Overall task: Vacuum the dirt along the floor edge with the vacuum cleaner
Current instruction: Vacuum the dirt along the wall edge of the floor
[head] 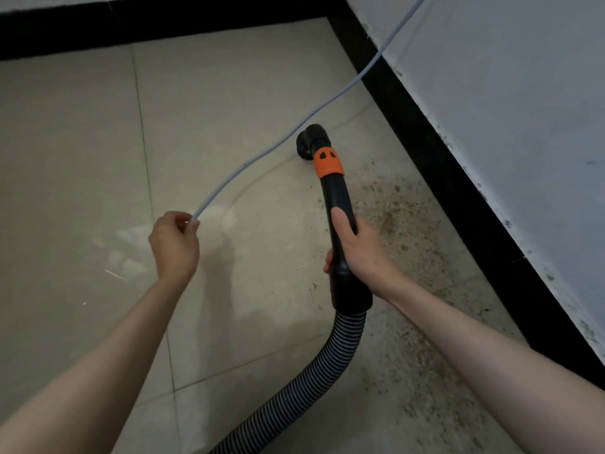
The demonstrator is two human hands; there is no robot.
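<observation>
Right hand (pixel 355 247) wraps the black vacuum handle (pixel 340 224), thumb laid along the top, fingers curled under. Orange collar (pixel 329 163) sits just past the hand on the handle, and beyond it the round black brush nozzle (pixel 309 140) touches the floor (pixel 82 142). Ribbed black hose (pixel 314 381) leaves the rear of the handle and curves down and leftward out of the bottom edge. Left hand (pixel 175 244) is well to the left of the handle, fingers and thumb pinching a thin grey-white cable (pixel 262 155). The cable runs from that pinch up past the nozzle, crosses the black skirting (pixel 458 178) and goes on over the white wall (pixel 507 93) to the top edge. Dirt (pixel 396 217), brown specks and a smear, lies on the tiles to the right of the handle, between it and the skirting, spreading down along the skirting toward the bottom right. Nozzle rests on mostly clean tile just beyond the dirt's far end. A second black skirting strip meets the first at the corner beyond the nozzle.
</observation>
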